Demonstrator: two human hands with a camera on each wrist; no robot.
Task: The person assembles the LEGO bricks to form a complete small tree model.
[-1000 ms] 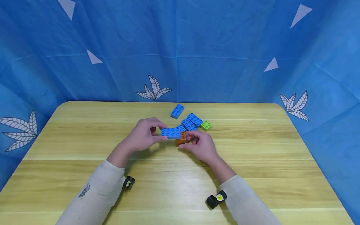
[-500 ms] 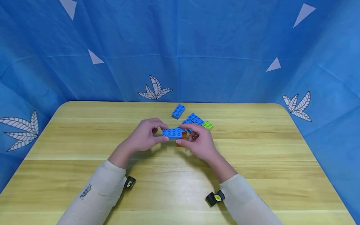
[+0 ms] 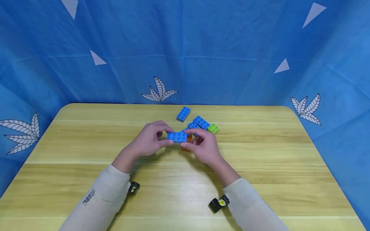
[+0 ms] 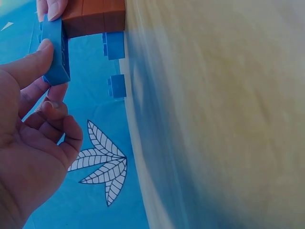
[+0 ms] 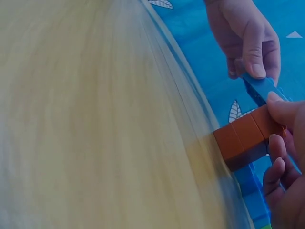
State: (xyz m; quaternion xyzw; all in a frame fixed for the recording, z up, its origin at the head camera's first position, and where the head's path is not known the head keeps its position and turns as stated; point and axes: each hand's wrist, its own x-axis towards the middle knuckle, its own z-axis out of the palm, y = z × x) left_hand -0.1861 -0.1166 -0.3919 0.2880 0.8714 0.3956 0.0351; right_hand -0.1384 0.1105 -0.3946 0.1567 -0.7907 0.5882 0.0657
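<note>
A blue eight-stud toy brick lies across the top of a stack of orange-brown bricks, its left part jutting out past the stack. My left hand pinches the jutting end between thumb and fingers. At the other end, my right hand pinches the same brick, index finger at the far corner and thumb at the near one. The left wrist view shows the stack standing on the table beneath the blue brick. My right hand hides part of the stack in the head view.
Behind the hands lie more blue bricks and a light green brick. One blue brick lies apart near the far edge of the wooden table. A blue patterned cloth hangs behind the table.
My right hand has shifted from the side of the orange-brown stack up to the right end of the blue brick. The left hand keeps its hold, nearly still.
</note>
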